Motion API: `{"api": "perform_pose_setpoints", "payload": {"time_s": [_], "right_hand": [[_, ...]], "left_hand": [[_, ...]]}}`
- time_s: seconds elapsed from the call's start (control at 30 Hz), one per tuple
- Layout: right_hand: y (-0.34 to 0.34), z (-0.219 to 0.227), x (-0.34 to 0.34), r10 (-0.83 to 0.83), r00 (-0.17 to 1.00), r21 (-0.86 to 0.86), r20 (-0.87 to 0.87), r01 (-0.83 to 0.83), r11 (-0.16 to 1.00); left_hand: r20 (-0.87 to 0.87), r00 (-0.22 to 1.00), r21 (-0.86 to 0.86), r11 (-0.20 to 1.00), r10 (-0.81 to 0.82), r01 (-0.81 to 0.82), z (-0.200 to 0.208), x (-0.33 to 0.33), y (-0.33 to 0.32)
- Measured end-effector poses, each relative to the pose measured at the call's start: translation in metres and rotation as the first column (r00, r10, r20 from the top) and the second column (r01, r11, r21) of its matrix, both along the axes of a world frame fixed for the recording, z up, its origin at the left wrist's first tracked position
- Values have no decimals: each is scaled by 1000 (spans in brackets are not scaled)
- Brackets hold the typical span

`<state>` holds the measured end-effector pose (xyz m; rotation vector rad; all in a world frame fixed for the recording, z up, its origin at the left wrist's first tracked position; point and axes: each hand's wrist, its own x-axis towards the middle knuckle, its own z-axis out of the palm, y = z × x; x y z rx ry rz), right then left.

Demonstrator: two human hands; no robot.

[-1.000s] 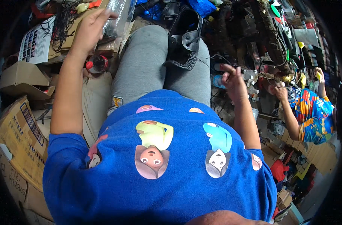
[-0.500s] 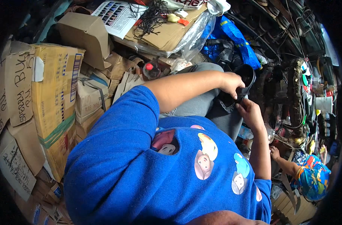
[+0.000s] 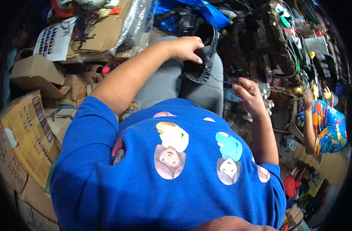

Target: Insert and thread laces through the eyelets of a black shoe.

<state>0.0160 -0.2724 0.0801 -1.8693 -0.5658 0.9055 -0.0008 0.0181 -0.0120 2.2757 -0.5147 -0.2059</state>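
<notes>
The L hand (image 3: 183, 49) is up at the L side of the black shoe (image 3: 211, 50). Its thumb and fingers are spread, w/ a gap b/w them. Can't tell if it grips the shoe or just rests there. The shoe is just to the R of this hand, on the lap, on top of the grey pants (image 3: 160, 86). The shoe's bunchy edge is a bit closer to the tummy than the L thumb.

The R hand (image 3: 248, 95) is curled up, pinching a thin dark thread (image 3: 219, 80). The thread runs from the shoe, on this hand's L, over to its fingers. The 2 hands are well apart. Some clear bottles (image 3: 266, 96) are nr the R hand, on its R. Way out to the R of that hand is 1 other person (image 3: 326, 127) in a bright shirt w/ lots of colors.

Past the L hand, farther from the tummy, is a shiny blue bag (image 3: 212, 15). Off to the L of the L hand: a red bottle cap (image 3: 105, 70), a brown box (image 3: 37, 77), a white sheet w/ pics (image 3: 56, 38) and a pile of dark strings (image 3: 83, 32).
</notes>
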Motion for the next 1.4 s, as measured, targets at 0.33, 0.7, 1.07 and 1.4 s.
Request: {"api": "perform_pose_setpoints", "payload": {"time_s": [0.33,0.7,1.07,1.4], "right_hand": [[31,-16,15,244,806,-224,539,-143,964],[34,-17,19,232,845,-260,483,-115,959],[43,-13,18,288,818,-314,498,-139,939],[27,-14,32,247,878,-323,411,-114,940]], "left_hand": [[-423,896,-337,941,-134,-18,8,16,8],[-133,986,-99,991,-105,92,19,19,4],[-433,886,-311,950,-167,27,18,19,-5],[-446,893,-101,995,-68,25,51,35,-26]]}}
